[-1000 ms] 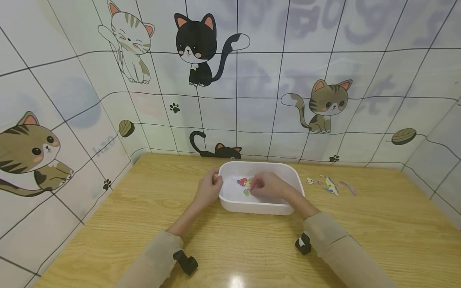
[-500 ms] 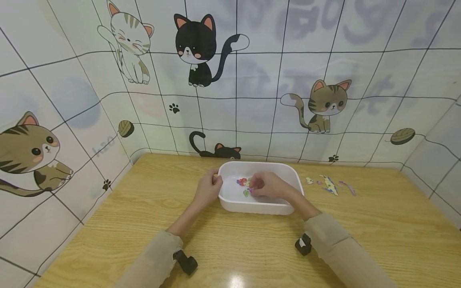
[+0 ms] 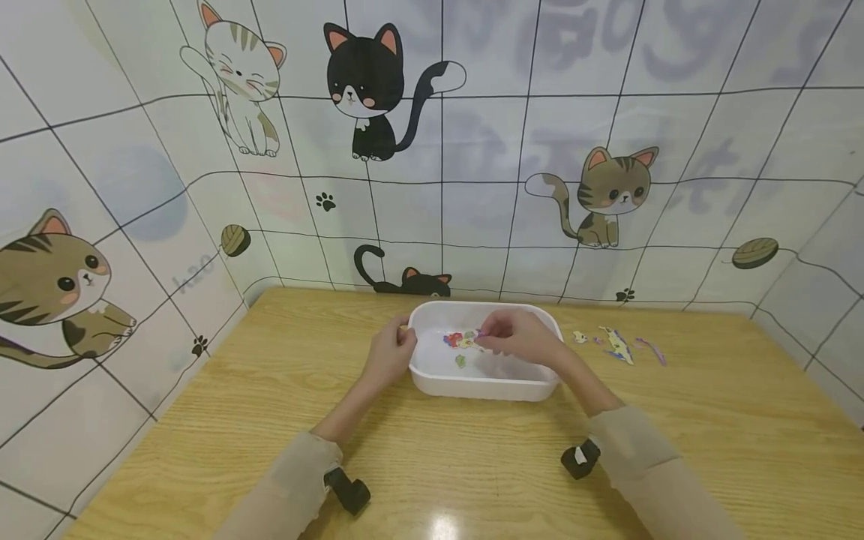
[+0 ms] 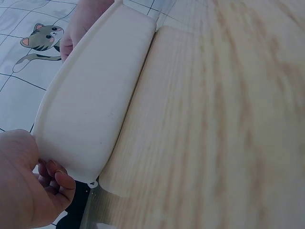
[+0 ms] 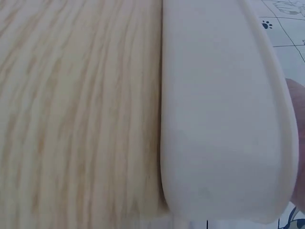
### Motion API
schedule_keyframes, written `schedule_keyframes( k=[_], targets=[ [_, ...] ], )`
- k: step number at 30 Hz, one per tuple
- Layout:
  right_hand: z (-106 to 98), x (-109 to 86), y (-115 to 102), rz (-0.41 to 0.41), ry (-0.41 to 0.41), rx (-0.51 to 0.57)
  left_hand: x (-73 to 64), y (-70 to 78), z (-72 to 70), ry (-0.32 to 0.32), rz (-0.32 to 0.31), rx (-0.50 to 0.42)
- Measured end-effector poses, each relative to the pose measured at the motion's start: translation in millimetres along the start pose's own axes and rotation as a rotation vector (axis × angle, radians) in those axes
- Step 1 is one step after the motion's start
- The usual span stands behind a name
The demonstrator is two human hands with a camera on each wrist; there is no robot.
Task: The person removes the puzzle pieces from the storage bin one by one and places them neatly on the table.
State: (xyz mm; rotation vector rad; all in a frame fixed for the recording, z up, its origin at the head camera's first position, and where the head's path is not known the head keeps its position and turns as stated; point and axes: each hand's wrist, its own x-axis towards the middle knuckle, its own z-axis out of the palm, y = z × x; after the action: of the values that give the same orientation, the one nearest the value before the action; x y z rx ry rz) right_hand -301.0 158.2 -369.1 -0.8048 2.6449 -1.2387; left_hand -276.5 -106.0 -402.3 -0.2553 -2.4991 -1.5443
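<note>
A white plastic tub (image 3: 482, 388) rests on the wooden table. My left hand (image 3: 390, 351) grips its left end, thumb over the rim; the left wrist view shows the curled fingers (image 4: 64, 183) under that rim. Over the tub's right half, my right hand (image 3: 523, 337) pinches a small purple piece (image 3: 480, 332) between thumb and fingertips. Its exact kind is too small to tell. Flat red, blue and yellow pieces (image 3: 454, 340) lie on the tub floor, with a green piece (image 3: 460, 361) nearer the front. The tub wall (image 5: 219, 119) hides most of the right hand in the right wrist view.
Right of the tub, on the table (image 3: 445, 450), lie a small cream piece (image 3: 580, 337), a tiny purple one (image 3: 598, 340), a long yellow-and-blue piece (image 3: 617, 346) and a thin purple strip (image 3: 652, 351). A cat-printed wall covering (image 3: 472, 225) stands behind.
My right hand has moved up and to the right, carrying the purple piece away from beside the green one. The left hand keeps its hold on the tub.
</note>
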Motion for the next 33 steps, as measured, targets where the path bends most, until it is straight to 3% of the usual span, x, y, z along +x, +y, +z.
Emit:
schedule_keyframes(
  k=[14, 20, 33],
  targets=[
    [-27.5, -26.0, 6.9, 0.002, 0.110, 0.060, 0.3, 0.3, -0.6, -0.006, -0.020, -0.001],
    [-41.7, -41.6, 7.3, 0.016, 0.145, 0.098, 0.5, 0.1, -0.7, -0.001, 0.003, -0.005],
    [-68.7, -72.0, 21.7, 0.130, 0.232, 0.079, 0.2, 0.0, -0.9, -0.001, 0.003, -0.007]
  ],
)
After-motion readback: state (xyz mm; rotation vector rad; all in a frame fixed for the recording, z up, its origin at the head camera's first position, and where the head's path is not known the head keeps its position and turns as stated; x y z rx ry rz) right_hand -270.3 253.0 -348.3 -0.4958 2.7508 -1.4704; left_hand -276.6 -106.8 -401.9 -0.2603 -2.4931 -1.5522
